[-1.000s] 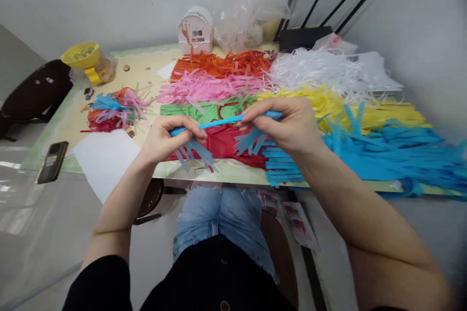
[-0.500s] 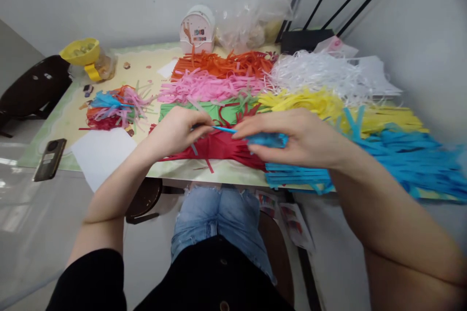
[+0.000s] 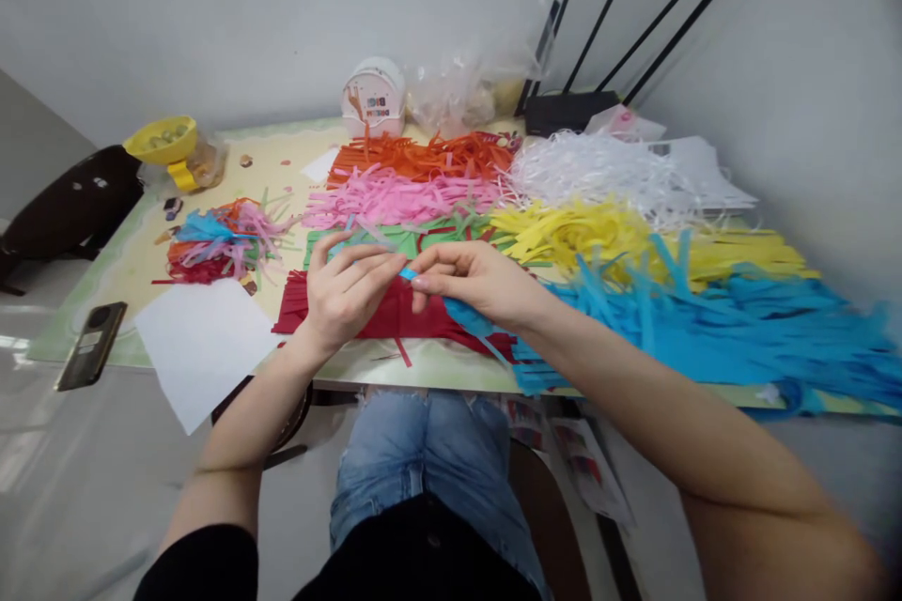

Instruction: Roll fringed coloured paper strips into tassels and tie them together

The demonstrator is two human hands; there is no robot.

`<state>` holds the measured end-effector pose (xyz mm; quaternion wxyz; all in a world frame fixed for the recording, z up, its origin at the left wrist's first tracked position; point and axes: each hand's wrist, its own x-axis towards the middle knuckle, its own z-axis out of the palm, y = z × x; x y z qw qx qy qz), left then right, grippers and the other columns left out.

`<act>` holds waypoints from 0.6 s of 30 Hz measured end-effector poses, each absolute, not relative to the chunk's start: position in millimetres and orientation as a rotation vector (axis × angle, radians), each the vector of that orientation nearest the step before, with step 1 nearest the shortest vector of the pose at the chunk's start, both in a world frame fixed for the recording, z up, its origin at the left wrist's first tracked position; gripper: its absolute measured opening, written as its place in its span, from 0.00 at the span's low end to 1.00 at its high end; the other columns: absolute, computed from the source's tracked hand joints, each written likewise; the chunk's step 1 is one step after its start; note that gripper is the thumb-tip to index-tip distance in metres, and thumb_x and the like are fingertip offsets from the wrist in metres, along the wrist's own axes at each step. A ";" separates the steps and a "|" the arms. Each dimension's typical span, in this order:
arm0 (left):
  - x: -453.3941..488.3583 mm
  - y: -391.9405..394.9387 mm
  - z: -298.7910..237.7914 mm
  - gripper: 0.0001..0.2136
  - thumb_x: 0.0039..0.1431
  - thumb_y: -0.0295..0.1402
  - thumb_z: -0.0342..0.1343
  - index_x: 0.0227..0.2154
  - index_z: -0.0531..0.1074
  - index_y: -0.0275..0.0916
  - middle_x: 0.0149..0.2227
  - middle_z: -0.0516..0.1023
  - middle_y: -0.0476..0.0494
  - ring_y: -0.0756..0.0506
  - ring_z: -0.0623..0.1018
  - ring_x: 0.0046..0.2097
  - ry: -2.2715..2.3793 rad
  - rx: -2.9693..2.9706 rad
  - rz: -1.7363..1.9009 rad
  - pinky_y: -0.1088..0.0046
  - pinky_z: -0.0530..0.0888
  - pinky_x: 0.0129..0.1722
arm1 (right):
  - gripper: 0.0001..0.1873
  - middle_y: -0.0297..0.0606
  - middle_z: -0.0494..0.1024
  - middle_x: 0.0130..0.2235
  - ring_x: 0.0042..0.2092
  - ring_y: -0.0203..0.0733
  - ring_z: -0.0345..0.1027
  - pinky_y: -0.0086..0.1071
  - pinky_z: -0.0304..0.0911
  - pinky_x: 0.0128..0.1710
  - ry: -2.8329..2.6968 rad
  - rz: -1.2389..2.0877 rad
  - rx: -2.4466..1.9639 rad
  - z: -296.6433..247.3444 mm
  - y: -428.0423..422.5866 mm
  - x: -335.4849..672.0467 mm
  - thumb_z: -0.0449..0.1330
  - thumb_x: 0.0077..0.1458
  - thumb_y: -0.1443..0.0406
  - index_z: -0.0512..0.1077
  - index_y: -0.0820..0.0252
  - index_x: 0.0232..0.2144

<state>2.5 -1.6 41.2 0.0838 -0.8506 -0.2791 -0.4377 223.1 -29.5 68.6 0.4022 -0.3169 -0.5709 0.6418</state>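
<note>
My left hand (image 3: 347, 289) and my right hand (image 3: 474, 284) meet over the red paper strips (image 3: 366, 315) near the table's front edge. Both pinch a bundle of blue paper strips (image 3: 407, 274), of which only a short piece shows between the fingertips. More of its blue strips trail out below my right hand. A large heap of blue paper strips (image 3: 719, 333) lies to the right of that hand.
Heaps of orange (image 3: 423, 155), pink (image 3: 395, 195), green (image 3: 437, 230), yellow (image 3: 598, 230) and white strips (image 3: 598, 164) cover the table. A mixed bundle (image 3: 218, 235), a white sheet (image 3: 201, 343) and a phone (image 3: 91, 346) lie left. A yellow bowl (image 3: 161, 139), a white tin (image 3: 373, 99) and a black router (image 3: 570, 108) stand at the back.
My hands have come together: the blue bundle, stretched wide between them a second ago, is now bunched short between the fingertips. The view has tilted a little.
</note>
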 end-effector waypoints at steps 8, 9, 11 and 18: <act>30.1 2.3 46.2 0.11 0.69 0.41 0.59 0.41 0.85 0.44 0.43 0.88 0.44 0.44 0.86 0.46 -1.382 -2.376 -2.139 0.63 0.80 0.54 | 0.19 0.36 0.85 0.33 0.36 0.39 0.80 0.34 0.73 0.44 -1.451 1.355 -0.618 75.3 4.7 193.3 0.67 0.60 0.49 0.74 0.58 0.40; 31.7 5.8 47.2 0.13 0.69 0.44 0.60 0.40 0.85 0.42 0.41 0.88 0.43 0.44 0.86 0.44 -1.470 -2.369 -2.248 0.65 0.81 0.49 | 0.16 0.35 0.84 0.32 0.36 0.39 0.79 0.34 0.72 0.44 -1.483 1.279 -0.634 74.1 10.2 189.3 0.65 0.62 0.52 0.72 0.57 0.41; 32.0 15.6 47.5 0.16 0.66 0.47 0.62 0.38 0.85 0.40 0.36 0.87 0.44 0.46 0.85 0.38 -1.629 -2.291 -2.406 0.69 0.81 0.41 | 0.10 0.34 0.82 0.31 0.35 0.39 0.78 0.33 0.70 0.43 -1.584 1.105 -0.694 71.7 21.7 181.5 0.61 0.66 0.57 0.68 0.56 0.41; 7.2 65.8 39.1 0.11 0.66 0.42 0.63 0.39 0.81 0.40 0.37 0.85 0.46 0.49 0.84 0.42 -1.599 -1.668 -2.860 0.70 0.79 0.52 | 0.18 0.46 0.83 0.52 0.54 0.46 0.76 0.37 0.66 0.59 -2.148 0.528 -1.101 72.6 157.8 188.0 0.49 0.72 0.60 0.76 0.61 0.49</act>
